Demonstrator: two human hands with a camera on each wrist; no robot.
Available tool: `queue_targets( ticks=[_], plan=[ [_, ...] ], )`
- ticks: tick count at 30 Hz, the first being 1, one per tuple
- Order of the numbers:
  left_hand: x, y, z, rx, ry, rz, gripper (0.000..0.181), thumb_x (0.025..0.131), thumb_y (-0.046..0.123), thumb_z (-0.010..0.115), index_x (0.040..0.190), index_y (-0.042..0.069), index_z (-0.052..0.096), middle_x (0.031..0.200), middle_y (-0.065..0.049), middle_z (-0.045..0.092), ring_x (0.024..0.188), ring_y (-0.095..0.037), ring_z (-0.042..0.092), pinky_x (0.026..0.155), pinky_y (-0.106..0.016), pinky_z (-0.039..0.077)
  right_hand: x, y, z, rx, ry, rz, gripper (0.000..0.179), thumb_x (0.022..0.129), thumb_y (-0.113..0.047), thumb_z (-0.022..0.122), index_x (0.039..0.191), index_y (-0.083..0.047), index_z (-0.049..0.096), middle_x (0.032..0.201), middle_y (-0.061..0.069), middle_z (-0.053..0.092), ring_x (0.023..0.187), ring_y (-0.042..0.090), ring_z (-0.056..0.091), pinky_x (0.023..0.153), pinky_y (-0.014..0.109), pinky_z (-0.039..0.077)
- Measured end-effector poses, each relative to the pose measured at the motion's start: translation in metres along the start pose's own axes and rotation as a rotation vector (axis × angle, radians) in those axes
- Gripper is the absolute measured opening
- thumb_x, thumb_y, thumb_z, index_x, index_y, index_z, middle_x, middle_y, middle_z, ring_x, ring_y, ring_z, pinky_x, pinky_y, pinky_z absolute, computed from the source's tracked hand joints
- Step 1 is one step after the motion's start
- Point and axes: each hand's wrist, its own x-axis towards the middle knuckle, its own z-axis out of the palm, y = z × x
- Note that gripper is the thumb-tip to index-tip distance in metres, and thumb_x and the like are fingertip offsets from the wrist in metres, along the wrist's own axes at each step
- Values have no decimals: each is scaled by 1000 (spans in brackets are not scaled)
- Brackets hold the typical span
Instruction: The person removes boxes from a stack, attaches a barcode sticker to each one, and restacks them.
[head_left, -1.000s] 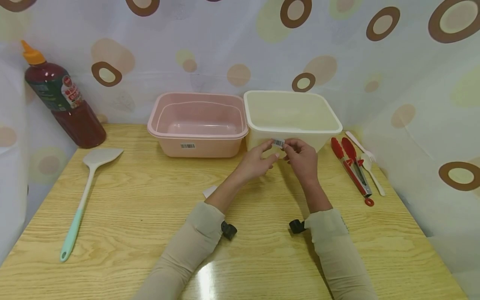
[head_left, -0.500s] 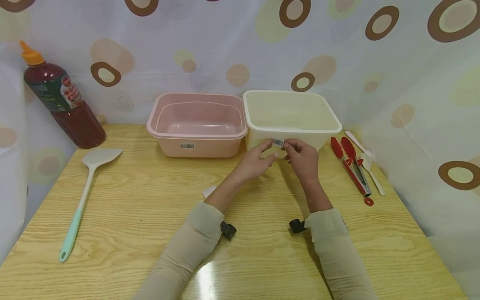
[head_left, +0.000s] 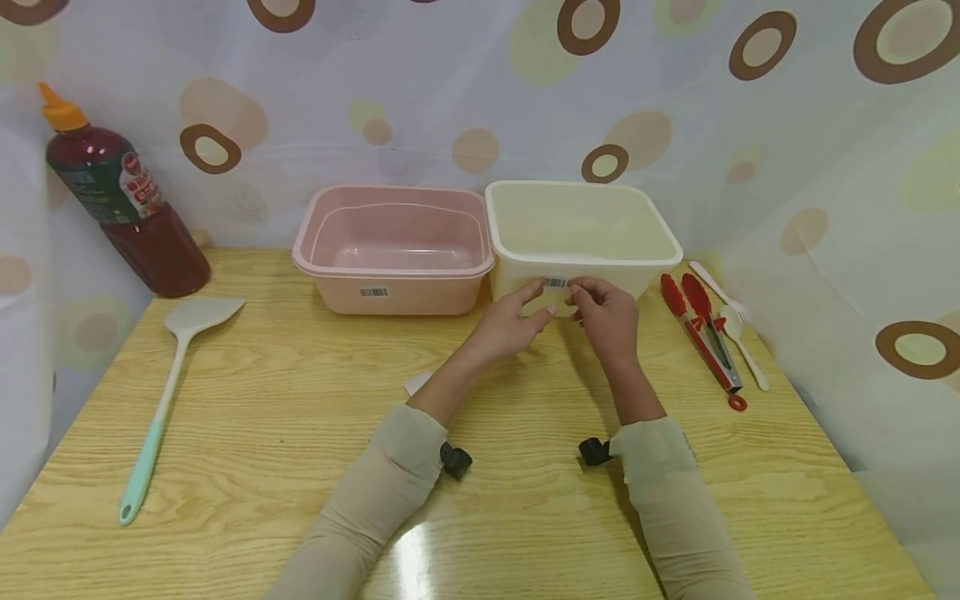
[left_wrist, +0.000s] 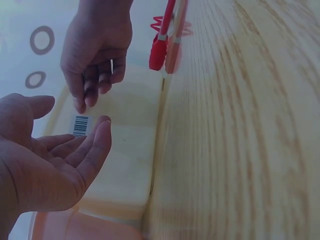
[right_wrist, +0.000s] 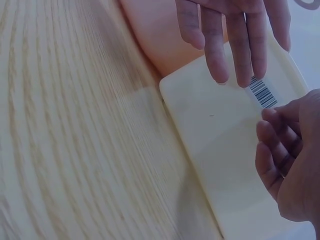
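A small white barcode sticker (head_left: 555, 282) lies against the front wall of the cream plastic bin (head_left: 517, 275), just below its rim. My right hand (head_left: 609, 321) pinches the sticker's right end between thumb and forefinger; its other fingers curl in, as the right wrist view shows. At the opposite end, the straight fingertips of my left hand (head_left: 504, 333) touch the sticker's edge, the thumb held apart. In the left wrist view the barcode (left_wrist: 80, 125) shows between the two hands. A pink bin (head_left: 405, 292) with a similar barcode label (head_left: 374, 292) stands directly left.
Red-tipped tongs (head_left: 701, 333), a pale fork (head_left: 720, 292) and a spoon (head_left: 745, 350) lie at the right. A turner (head_left: 167, 400) with a mint handle and a red sauce bottle (head_left: 135, 196) are at the left. A white paper piece (head_left: 417, 382) lies by my left forearm.
The barcode sticker has gone from tilted to nearly level against the cream bin. My right fingertips have shifted slightly; the left hand stays almost in place.
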Motion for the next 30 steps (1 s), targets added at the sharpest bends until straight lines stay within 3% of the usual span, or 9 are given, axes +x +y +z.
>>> queue_targets(
  ticks=[5,12,17,24,30],
  plan=[
    [-1,0,-1,12,1,5,61,104,36,56,160,22,34,161,-2,43,115,-24,70,101,-40,54,0,0,2,51,45,-45,26,100,-23,64,111,-2,76,71,-13,67,58,10,64,58,18,54],
    [-2,0,-2,11,-9,5,63,104,39,56,160,23,33,162,-1,41,129,-30,61,106,-43,51,-6,-10,6,26,-107,-59,26,102,-19,59,117,-7,76,74,-8,67,61,11,63,59,19,54],
    [-3,1,-3,12,-7,9,63,104,39,56,160,23,33,162,-1,41,132,-32,59,108,-44,49,-3,-5,7,8,-148,-64,28,103,-20,56,121,-13,75,74,-10,67,62,13,63,60,20,55],
    [-3,1,-4,8,-16,-12,63,104,39,55,161,24,31,163,1,39,118,-24,69,99,-40,54,0,-3,-1,46,-118,-33,29,104,-18,54,124,-12,73,79,0,72,65,20,67,63,23,57],
    [-1,-1,-4,4,-23,-7,63,104,39,55,161,24,31,163,1,39,116,-23,70,95,-36,55,3,-2,-4,48,-94,-16,28,103,-20,55,121,-9,74,72,-9,67,64,22,67,61,19,56]
  ],
)
